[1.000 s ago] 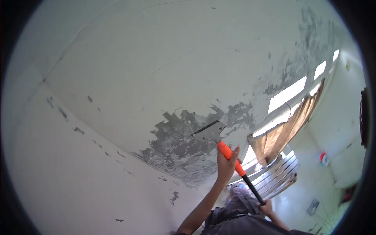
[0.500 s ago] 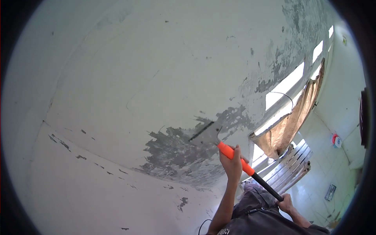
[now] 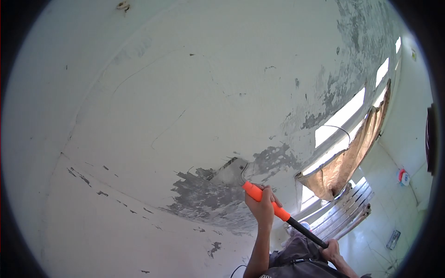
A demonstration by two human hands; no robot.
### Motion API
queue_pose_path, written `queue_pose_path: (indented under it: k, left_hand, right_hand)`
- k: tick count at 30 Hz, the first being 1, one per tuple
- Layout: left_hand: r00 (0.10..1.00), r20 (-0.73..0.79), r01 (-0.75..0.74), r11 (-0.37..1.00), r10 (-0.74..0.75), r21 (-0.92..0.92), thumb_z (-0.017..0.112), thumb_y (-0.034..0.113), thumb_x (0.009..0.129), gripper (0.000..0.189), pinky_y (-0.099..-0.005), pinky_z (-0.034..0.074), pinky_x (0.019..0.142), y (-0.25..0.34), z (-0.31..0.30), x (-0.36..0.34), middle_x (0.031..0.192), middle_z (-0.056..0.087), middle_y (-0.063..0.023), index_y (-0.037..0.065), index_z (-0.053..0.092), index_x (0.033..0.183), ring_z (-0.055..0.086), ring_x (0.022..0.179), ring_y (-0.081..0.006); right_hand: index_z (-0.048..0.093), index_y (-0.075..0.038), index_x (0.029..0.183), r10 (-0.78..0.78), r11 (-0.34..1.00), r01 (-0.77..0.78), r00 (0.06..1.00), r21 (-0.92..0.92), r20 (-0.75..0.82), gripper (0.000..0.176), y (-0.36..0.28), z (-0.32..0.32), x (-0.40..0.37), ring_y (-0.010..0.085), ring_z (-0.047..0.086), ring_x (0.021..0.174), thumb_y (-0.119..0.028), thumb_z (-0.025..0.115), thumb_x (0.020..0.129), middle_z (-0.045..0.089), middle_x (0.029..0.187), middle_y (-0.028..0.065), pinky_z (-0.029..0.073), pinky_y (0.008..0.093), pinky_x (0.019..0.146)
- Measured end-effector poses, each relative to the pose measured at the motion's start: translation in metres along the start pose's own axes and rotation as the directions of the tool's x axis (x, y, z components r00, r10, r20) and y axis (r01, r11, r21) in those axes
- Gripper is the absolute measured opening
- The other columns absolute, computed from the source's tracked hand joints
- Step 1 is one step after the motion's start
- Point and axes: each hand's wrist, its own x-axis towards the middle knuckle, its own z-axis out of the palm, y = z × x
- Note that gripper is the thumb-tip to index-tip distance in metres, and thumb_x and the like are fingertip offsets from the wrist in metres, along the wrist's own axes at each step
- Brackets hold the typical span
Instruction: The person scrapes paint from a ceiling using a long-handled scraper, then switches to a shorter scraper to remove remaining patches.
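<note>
A long-handled wall scraper (image 3: 282, 214) with an orange grip and a black shaft runs diagonally across the lower middle. My left hand (image 3: 262, 207) is closed around the orange grip just behind the blade. Lower right, my right hand (image 3: 331, 250) wraps the rear end of the black shaft. The wide metal blade (image 3: 230, 173) lies over a grey patch (image 3: 199, 194) on the white wall (image 3: 153, 116), where the coating is gone in ragged flakes. The blade's dark edge points to the upper left.
Window openings (image 3: 340, 118) line the right side, with a brown cloth (image 3: 345, 167) hanging along them. Below it is a slatted wooden bench (image 3: 343, 211). On the tiled floor lie a red-and-white item (image 3: 403, 177) and a small rectangular object (image 3: 393, 239). A fitting (image 3: 123, 6) sits at the top left.
Both hands have carried the scraper left and slightly down, its blade sliding further over the grey patch. The whole view has shifted a little, the wall appearing lower.
</note>
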Motion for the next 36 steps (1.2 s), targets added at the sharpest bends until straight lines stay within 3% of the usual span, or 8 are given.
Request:
queue_pose_path:
  k: [9,13,17,22,29,33,35,36]
  left_hand:
    - [0.999,-0.050,0.007,0.999,-0.004,0.053,0.054,-0.004,0.085,0.017,-0.0302,0.043,0.035,-0.002,0.003,-0.006,0.057,0.043,-0.0024,0.005,0.040,0.084,0.046,0.036,-0.0154]
    - [0.999,-0.042,-0.018,0.999,0.019,0.027,0.055,-0.003,0.085,0.017,-0.0306,0.043,0.035,0.002,0.006,-0.006,0.056,0.043,-0.0025,0.005,0.041,0.084,0.046,0.035,-0.0158]
    - [0.999,-0.011,0.044,0.997,-0.043,0.062,0.054,-0.004,0.085,0.017,-0.0303,0.043,0.035,-0.017,0.011,-0.013,0.056,0.043,-0.0026,0.005,0.040,0.084,0.046,0.035,-0.0156]
    - [0.999,0.001,-0.048,0.998,0.048,0.035,0.055,-0.004,0.084,0.017,-0.0307,0.044,0.036,0.005,0.007,-0.003,0.056,0.043,-0.0026,0.005,0.040,0.085,0.046,0.035,-0.0155]
    - [1.000,-0.012,-0.008,0.999,0.008,-0.032,0.054,-0.006,0.083,0.018,-0.0296,0.041,0.034,0.024,0.010,0.000,0.055,0.043,-0.0024,0.006,0.041,0.082,0.044,0.033,-0.0152]
    - [0.996,-0.080,-0.032,0.998,0.036,0.049,0.054,-0.006,0.083,0.018,-0.0295,0.040,0.033,0.009,0.014,-0.008,0.055,0.043,-0.0016,0.006,0.041,0.081,0.044,0.033,-0.0149]
    - [0.997,-0.071,-0.024,0.997,0.029,0.068,0.054,-0.005,0.084,0.017,-0.0292,0.040,0.033,-0.008,0.006,-0.012,0.055,0.043,-0.0016,0.005,0.041,0.081,0.044,0.034,-0.0147]
    - [0.998,-0.056,-0.012,0.997,0.016,0.075,0.054,-0.005,0.084,0.017,-0.0290,0.039,0.033,-0.013,0.004,-0.012,0.055,0.043,-0.0016,0.005,0.041,0.081,0.044,0.034,-0.0144]
  right_hand:
    - [0.064,0.004,0.059,0.059,0.992,-0.058,0.998,0.113,-0.001,0.030,-0.004,-0.012,-0.020,0.0372,0.066,0.063,-0.023,0.072,0.068,0.062,0.062,0.0260,0.051,0.0462,0.063]
    - [0.069,0.004,0.069,0.108,0.988,-0.120,0.987,0.100,0.119,0.030,0.002,-0.019,-0.020,0.0394,0.066,0.080,-0.024,0.077,0.066,0.065,0.076,0.0273,0.051,0.0466,0.075]
    - [0.069,0.004,0.070,0.065,0.998,-0.062,0.974,0.021,-0.217,0.030,0.054,0.016,-0.028,0.0384,0.066,0.075,-0.025,0.077,0.066,0.065,0.074,0.0263,0.051,0.0465,0.071]
    - [0.065,0.004,0.059,0.043,0.996,-0.047,0.997,0.071,0.058,0.030,-0.004,-0.025,-0.025,0.0411,0.064,0.066,-0.023,0.074,0.067,0.063,0.064,0.0263,0.050,0.0481,0.066]
    - [0.065,0.004,0.060,0.076,0.996,-0.072,0.993,0.047,-0.086,0.033,-0.016,-0.021,-0.036,0.0406,0.063,0.074,-0.026,0.074,0.068,0.063,0.069,0.0269,0.049,0.0502,0.076]
    - [0.066,0.005,0.062,0.004,0.999,-0.002,1.000,0.047,-0.024,0.033,0.011,-0.014,-0.041,0.0407,0.063,0.073,-0.027,0.074,0.069,0.063,0.071,0.0272,0.050,0.0493,0.074]
    - [0.066,0.005,0.064,0.207,0.973,-0.221,0.960,0.060,0.190,0.033,0.016,-0.019,-0.044,0.0414,0.063,0.074,-0.027,0.074,0.068,0.063,0.072,0.0288,0.050,0.0483,0.073]
    - [0.066,0.005,0.063,0.156,0.986,-0.159,0.986,0.052,0.058,0.032,0.019,-0.012,-0.046,0.0406,0.064,0.074,-0.026,0.073,0.068,0.062,0.070,0.0291,0.050,0.0477,0.070]
